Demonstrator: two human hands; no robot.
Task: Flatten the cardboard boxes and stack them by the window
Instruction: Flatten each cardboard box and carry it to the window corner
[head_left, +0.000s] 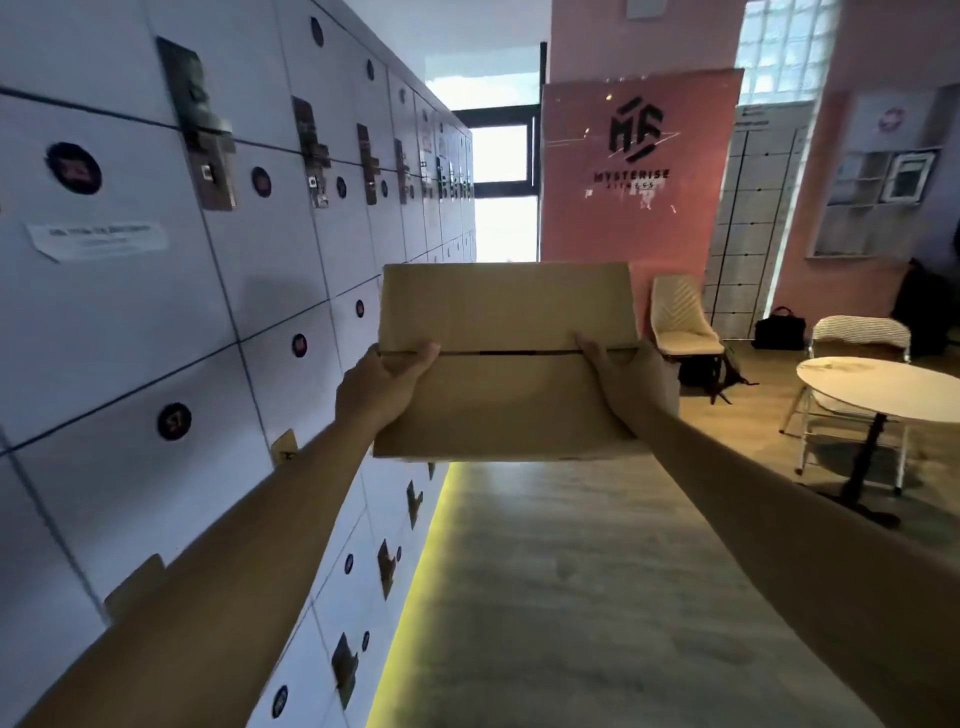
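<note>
A brown cardboard box is held out in front of me at chest height, its closed top flaps meeting in a seam across the middle. My left hand grips its left side, thumb lying over the seam. My right hand grips the right side in the same way, thumb on top. Both arms are stretched forward. Straight ahead, past the box, a bright window with a dark frame fills the end of the corridor.
White lockers line the left wall, with a yellow light strip at the floor. A pink wall with a logo stands ahead right. A cream chair, a round white table and a folding chair sit at the right.
</note>
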